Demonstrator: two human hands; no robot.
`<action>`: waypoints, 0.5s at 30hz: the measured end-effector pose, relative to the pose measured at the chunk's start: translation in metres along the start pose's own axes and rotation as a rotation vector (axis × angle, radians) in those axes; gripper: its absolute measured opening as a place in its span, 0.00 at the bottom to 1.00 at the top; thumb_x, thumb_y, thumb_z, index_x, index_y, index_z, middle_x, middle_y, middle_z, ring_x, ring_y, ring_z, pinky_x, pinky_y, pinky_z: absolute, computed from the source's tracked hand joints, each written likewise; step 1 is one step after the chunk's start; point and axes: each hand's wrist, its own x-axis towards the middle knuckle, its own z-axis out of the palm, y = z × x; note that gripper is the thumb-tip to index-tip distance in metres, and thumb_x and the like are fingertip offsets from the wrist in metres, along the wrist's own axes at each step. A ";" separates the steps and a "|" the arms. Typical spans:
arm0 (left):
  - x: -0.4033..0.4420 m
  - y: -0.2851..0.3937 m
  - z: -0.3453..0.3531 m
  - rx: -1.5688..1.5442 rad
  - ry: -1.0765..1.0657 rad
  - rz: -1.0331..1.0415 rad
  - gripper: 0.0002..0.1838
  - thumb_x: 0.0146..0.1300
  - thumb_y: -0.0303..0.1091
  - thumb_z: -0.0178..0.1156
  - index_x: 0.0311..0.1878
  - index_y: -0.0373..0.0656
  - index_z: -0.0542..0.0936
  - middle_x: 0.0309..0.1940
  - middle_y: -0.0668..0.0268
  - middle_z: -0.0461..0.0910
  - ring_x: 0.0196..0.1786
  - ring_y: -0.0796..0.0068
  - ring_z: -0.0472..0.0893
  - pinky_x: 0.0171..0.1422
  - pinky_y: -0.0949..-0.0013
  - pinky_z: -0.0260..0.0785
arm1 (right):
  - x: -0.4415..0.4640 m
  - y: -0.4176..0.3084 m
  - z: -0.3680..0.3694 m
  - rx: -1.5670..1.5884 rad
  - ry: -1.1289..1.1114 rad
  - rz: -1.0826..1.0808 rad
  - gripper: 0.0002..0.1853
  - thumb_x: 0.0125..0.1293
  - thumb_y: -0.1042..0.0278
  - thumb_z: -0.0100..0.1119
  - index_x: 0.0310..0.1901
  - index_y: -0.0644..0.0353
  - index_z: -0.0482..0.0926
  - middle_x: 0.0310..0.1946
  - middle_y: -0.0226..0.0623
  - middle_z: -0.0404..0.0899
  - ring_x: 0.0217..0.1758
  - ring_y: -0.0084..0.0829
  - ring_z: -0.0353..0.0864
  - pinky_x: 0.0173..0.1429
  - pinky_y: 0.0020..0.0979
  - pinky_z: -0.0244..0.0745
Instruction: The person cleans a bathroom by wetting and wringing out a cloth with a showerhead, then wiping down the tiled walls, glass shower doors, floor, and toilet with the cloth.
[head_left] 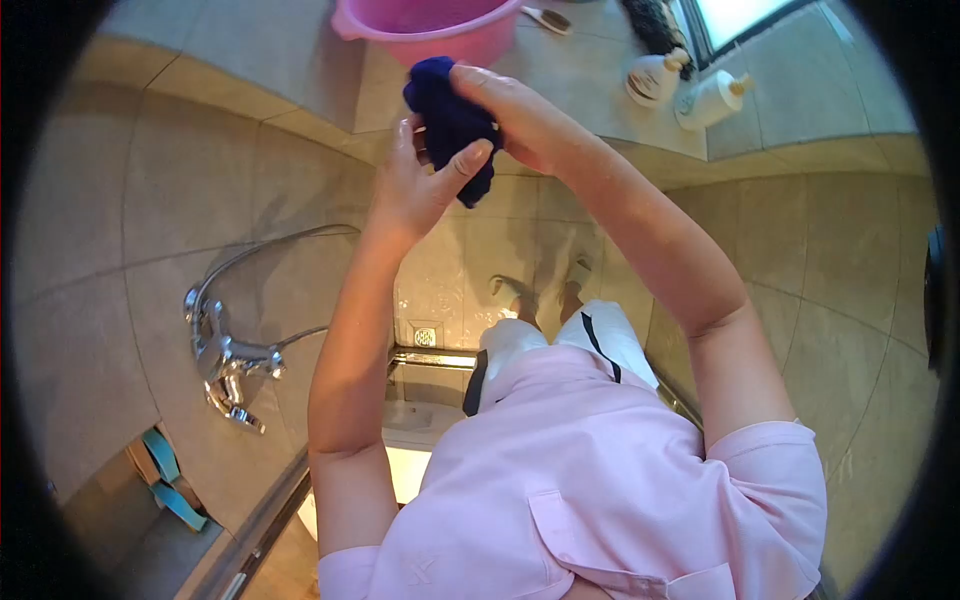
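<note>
A bunched dark navy cloth is held up between my two hands, just in front of a pink basin. My left hand grips its lower left side, with the thumb laid across the front and the fingers partly behind it. On the upper right, my right hand is closed round the cloth, its thumb near the top edge. What kind of garment or cloth it is I cannot make out, since it is crumpled. Some of the fingers are hidden behind it.
On the tiled ledge stand a brush, a white pump bottle and another white bottle beneath a window. A chrome shower tap with a hose is on the left wall. A floor drain lies below, and blue-edged items sit in a wall niche.
</note>
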 end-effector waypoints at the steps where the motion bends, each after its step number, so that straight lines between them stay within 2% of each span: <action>1: 0.002 0.000 0.015 -0.103 -0.035 -0.036 0.19 0.67 0.40 0.56 0.50 0.32 0.70 0.40 0.63 0.79 0.42 0.76 0.79 0.45 0.73 0.71 | -0.008 0.002 -0.013 -0.154 0.024 -0.055 0.30 0.63 0.53 0.60 0.59 0.64 0.67 0.45 0.38 0.78 0.40 0.26 0.79 0.43 0.28 0.77; 2: 0.003 0.002 0.028 -0.204 -0.070 -0.074 0.20 0.66 0.40 0.57 0.50 0.32 0.70 0.40 0.62 0.79 0.42 0.76 0.78 0.45 0.73 0.71 | -0.016 0.005 -0.025 -0.266 0.046 -0.137 0.28 0.64 0.53 0.58 0.57 0.66 0.70 0.41 0.36 0.79 0.37 0.24 0.79 0.42 0.26 0.76; 3: 0.006 0.006 0.039 -0.303 -0.101 -0.109 0.20 0.66 0.40 0.58 0.51 0.31 0.70 0.40 0.62 0.79 0.43 0.77 0.78 0.46 0.73 0.71 | -0.026 -0.001 -0.040 -0.267 0.037 -0.036 0.26 0.64 0.53 0.58 0.56 0.65 0.71 0.41 0.34 0.79 0.38 0.22 0.78 0.42 0.25 0.75; 5: 0.010 0.022 0.052 -0.305 -0.188 -0.172 0.20 0.66 0.38 0.58 0.54 0.34 0.70 0.44 0.64 0.77 0.43 0.77 0.78 0.48 0.74 0.72 | -0.051 -0.022 -0.074 -0.263 0.010 0.159 0.23 0.66 0.55 0.57 0.54 0.65 0.73 0.40 0.31 0.80 0.38 0.18 0.78 0.43 0.23 0.75; 6: 0.012 0.032 0.057 -0.355 -0.209 -0.233 0.19 0.66 0.38 0.57 0.54 0.35 0.70 0.44 0.65 0.77 0.43 0.77 0.78 0.48 0.74 0.72 | -0.065 -0.034 -0.092 -0.166 0.065 0.227 0.20 0.67 0.55 0.56 0.51 0.65 0.76 0.36 0.29 0.80 0.33 0.16 0.77 0.39 0.22 0.75; 7: 0.016 0.041 0.062 -0.403 -0.226 -0.292 0.19 0.67 0.38 0.56 0.54 0.36 0.70 0.44 0.66 0.78 0.43 0.76 0.78 0.47 0.74 0.72 | -0.080 -0.042 -0.116 -0.122 0.114 0.223 0.20 0.66 0.56 0.57 0.51 0.64 0.76 0.37 0.29 0.80 0.34 0.16 0.77 0.40 0.22 0.74; 8: 0.023 0.046 0.064 -0.484 -0.155 -0.364 0.15 0.67 0.34 0.53 0.54 0.38 0.70 0.45 0.65 0.78 0.46 0.73 0.79 0.48 0.71 0.73 | -0.096 -0.048 -0.144 -0.079 0.161 0.215 0.19 0.65 0.57 0.57 0.50 0.63 0.76 0.37 0.29 0.79 0.35 0.16 0.76 0.40 0.22 0.74; 9: 0.028 0.060 0.072 -0.592 -0.138 -0.337 0.15 0.66 0.32 0.53 0.54 0.39 0.71 0.45 0.64 0.78 0.47 0.72 0.79 0.49 0.70 0.73 | -0.111 -0.057 -0.168 -0.037 0.208 0.206 0.19 0.65 0.58 0.58 0.50 0.63 0.76 0.37 0.29 0.79 0.36 0.15 0.76 0.41 0.21 0.74; 11: 0.039 0.090 0.090 -0.813 -0.104 -0.271 0.15 0.65 0.28 0.52 0.55 0.40 0.71 0.46 0.62 0.78 0.49 0.70 0.79 0.50 0.67 0.74 | -0.152 -0.078 -0.201 -0.311 0.127 0.049 0.18 0.62 0.61 0.60 0.50 0.62 0.76 0.39 0.28 0.78 0.38 0.15 0.75 0.42 0.21 0.73; 12: 0.047 0.098 0.102 -0.955 -0.130 -0.288 0.15 0.59 0.20 0.53 0.50 0.42 0.73 0.46 0.62 0.79 0.47 0.70 0.80 0.46 0.67 0.74 | -0.173 -0.089 -0.212 -0.452 0.092 -0.032 0.18 0.60 0.63 0.62 0.50 0.61 0.76 0.39 0.28 0.78 0.39 0.15 0.74 0.43 0.21 0.72; 13: 0.051 0.112 0.120 -0.965 -0.139 -0.301 0.15 0.59 0.20 0.53 0.49 0.43 0.73 0.45 0.63 0.79 0.46 0.71 0.80 0.45 0.68 0.74 | -0.193 -0.101 -0.220 -0.662 0.048 0.003 0.20 0.54 0.69 0.65 0.49 0.60 0.76 0.40 0.28 0.77 0.41 0.16 0.73 0.44 0.23 0.71; 15: 0.054 0.144 0.162 -0.986 -0.180 -0.313 0.15 0.58 0.20 0.54 0.49 0.43 0.73 0.44 0.65 0.79 0.45 0.74 0.80 0.45 0.71 0.73 | -0.226 -0.099 -0.242 -0.782 0.056 -0.129 0.20 0.54 0.68 0.65 0.50 0.61 0.76 0.38 0.35 0.79 0.44 0.26 0.77 0.50 0.30 0.71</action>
